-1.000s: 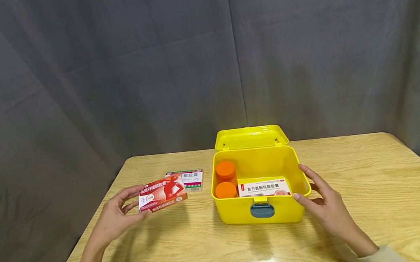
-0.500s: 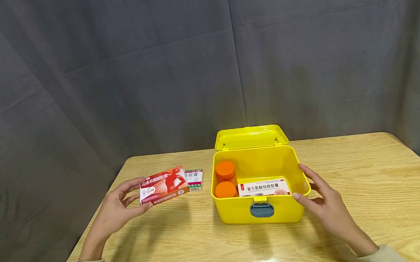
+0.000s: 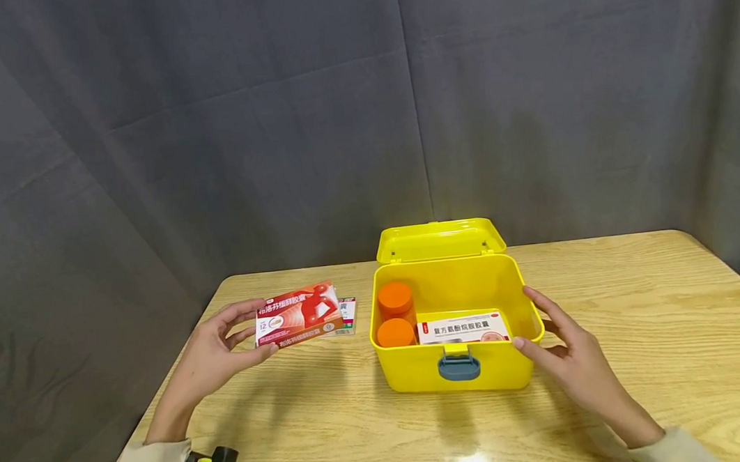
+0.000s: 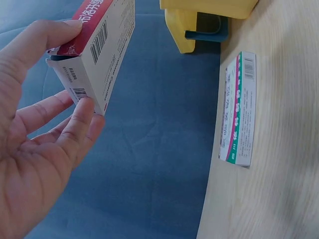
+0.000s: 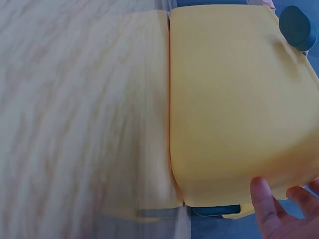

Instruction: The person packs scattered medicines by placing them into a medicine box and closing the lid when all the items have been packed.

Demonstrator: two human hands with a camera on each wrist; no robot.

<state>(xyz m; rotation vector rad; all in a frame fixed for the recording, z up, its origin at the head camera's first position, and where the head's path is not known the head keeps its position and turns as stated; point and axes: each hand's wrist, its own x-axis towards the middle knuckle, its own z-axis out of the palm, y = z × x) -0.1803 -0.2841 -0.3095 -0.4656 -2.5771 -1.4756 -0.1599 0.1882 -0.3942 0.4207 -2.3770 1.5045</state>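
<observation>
My left hand (image 3: 211,351) pinches a red and white medicine box (image 3: 299,314) by its left end, with the thumb below and fingers above. The box is raised over the table and tilted. In the left wrist view its barcode end faces the hand. My right hand (image 3: 574,363) rests at the right front corner of an open yellow storage box (image 3: 415,369), its thumb at the front rim and its fingers along the right side. In the right wrist view, fingertips (image 5: 260,185) touch the outer wall. A white medicine box (image 3: 463,328) and two orange-capped bottles (image 3: 395,301) sit inside.
A white, green and magenta medicine box (image 4: 238,109) lies on the wooden table (image 3: 638,314), partly hidden behind the held one in the head view. The yellow lid (image 3: 441,240) stands open at the back. A grey curtain (image 3: 314,122) hangs behind the table.
My left hand has carried the red medicine box up and to the right, so it covers more of the box lying behind. My right hand stays at the yellow box.
</observation>
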